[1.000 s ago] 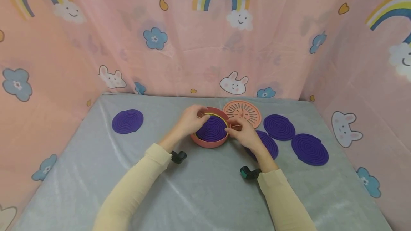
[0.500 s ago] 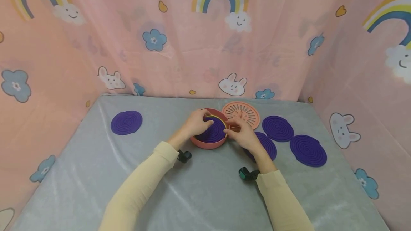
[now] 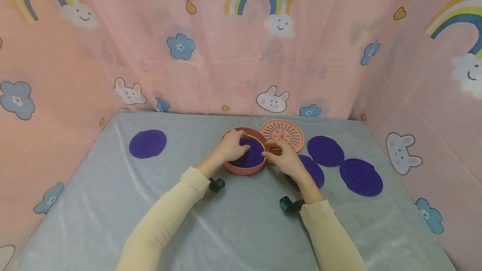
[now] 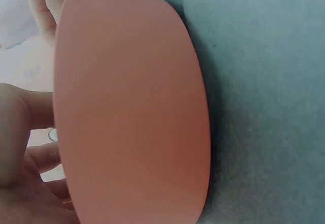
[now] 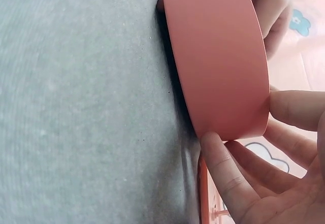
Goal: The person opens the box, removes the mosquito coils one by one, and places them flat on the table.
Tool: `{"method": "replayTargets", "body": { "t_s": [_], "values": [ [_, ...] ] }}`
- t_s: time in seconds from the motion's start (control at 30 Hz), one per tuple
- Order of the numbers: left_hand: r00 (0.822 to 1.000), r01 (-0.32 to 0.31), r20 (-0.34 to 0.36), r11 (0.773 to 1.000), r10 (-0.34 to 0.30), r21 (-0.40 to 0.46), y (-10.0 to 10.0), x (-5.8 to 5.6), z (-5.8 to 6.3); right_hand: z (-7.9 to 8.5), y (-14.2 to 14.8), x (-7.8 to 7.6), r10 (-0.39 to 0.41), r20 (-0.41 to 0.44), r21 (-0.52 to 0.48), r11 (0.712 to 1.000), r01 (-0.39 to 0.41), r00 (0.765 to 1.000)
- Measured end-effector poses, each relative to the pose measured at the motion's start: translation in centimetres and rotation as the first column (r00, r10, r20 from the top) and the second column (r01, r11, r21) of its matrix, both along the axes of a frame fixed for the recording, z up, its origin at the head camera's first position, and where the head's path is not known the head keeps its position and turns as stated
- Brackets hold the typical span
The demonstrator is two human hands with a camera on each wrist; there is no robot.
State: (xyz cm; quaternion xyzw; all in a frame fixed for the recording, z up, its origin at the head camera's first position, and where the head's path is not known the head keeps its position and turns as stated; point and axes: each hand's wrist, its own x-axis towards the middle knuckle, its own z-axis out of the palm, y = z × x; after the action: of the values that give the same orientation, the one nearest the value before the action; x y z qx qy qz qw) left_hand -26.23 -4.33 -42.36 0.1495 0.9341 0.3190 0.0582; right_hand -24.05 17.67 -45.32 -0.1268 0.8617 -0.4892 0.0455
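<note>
A round salmon-pink mosquito coil box (image 3: 244, 171) sits on the cloth, with a purple mosquito coil (image 3: 250, 158) and a yellow edge inside it. My left hand (image 3: 228, 147) reaches over the box's left rim, thumb and bent fingers at the coil; its fingertips are partly hidden. At the right side, my right hand (image 3: 284, 158) grips the box wall, thumb at the rim and fingers along the outside. In the right wrist view, fingers (image 5: 218, 158) touch the outer wall. The left wrist view shows mostly the box's outside (image 4: 132, 107).
A slotted pink lid (image 3: 284, 131) lies behind the right hand. Further purple coils lie to the right, one (image 3: 325, 151) near the lid, another (image 3: 361, 177) farther right, and one (image 3: 314, 170) partly under the right wrist. A lone coil (image 3: 147, 144) lies at the left.
My left hand has moved right and slightly down, from the box's upper left rim to over the coil. The right hand stays on the box's right side.
</note>
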Motion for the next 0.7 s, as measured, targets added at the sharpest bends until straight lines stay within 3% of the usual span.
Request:
{"method": "replayTargets", "body": {
  "t_s": [0.5,0.7],
  "values": [
    [0.997,-0.063,-0.032,0.989,0.068,0.133,-0.7,0.4,-0.3,0.4,-0.1,0.2,0.009,-0.007,-0.003,1.000,-0.009,1.000],
    [0.996,-0.081,-0.021,0.973,0.088,0.217,-1.1,0.3,-0.3,0.4,0.0,0.2,0.015,-0.009,-0.007,1.000,-0.015,1.000]
  ]
}}
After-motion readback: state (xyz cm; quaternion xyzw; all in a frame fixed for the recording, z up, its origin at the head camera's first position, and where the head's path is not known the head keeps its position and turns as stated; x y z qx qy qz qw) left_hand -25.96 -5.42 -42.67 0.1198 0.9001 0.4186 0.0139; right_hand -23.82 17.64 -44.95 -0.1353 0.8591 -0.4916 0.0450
